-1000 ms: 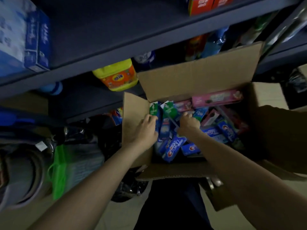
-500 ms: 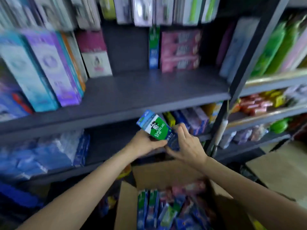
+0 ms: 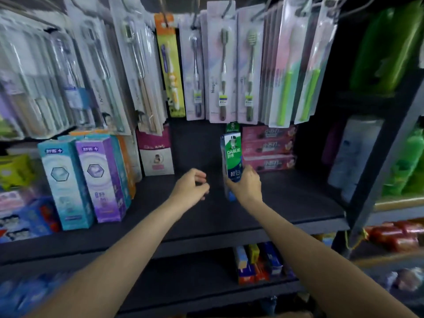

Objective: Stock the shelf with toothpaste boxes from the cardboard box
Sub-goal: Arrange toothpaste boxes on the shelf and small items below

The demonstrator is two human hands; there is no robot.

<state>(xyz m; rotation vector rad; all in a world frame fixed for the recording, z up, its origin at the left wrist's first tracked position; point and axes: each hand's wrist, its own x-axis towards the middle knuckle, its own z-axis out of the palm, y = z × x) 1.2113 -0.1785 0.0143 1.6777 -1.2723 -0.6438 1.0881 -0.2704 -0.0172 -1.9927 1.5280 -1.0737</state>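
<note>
The dark shelf (image 3: 286, 203) carries pink boxes (image 3: 268, 149) stacked at the back; toothbrush packs (image 3: 221, 65) hang above; the right hand (image 3: 246, 185) grips an upright green toothpaste box (image 3: 232, 157) just left of them; the left hand (image 3: 190, 188) hovers loosely curled, holding nothing.

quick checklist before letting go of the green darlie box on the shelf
1. Grip: right hand holds the lower part of the green Darlie box: ok.
2. Box upright, label facing out: ok.
3. Base resting flat on the shelf: cannot tell, the hand hides the bottom edge.
4. Neighbours: the stacked pink boxes lie close on its right; whether they touch: cannot tell.
5. Bare shelf on its left, before the white and pink box: ok.
6. Left hand holds nothing, fingers loosely curled, clear of the box: ok.
</note>
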